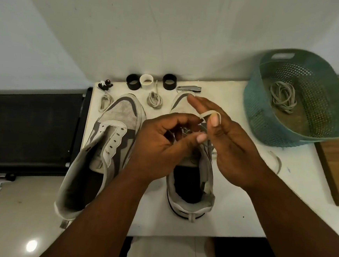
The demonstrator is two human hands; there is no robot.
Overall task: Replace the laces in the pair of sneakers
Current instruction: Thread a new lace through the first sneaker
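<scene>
Two grey and white sneakers lie on a white table (228,214). The left sneaker (111,140) has bare eyelets and no lace. Both hands work above the tongue of the right sneaker (192,191). A pale lace (209,113) loops over a finger of my right hand (230,147), beside the thumb. The curled fingers of my left hand (163,146) pinch a lace strand at the eyelets. One loose lace end (276,161) trails on the table to the right.
A teal perforated basket (267,107) with a bundle of laces (283,96) stands at the back right. Along the far edge lie two coiled laces (154,100), two black rings (132,81), a white ring (147,82) and a nail clipper (189,88). A black mat (28,129) lies left.
</scene>
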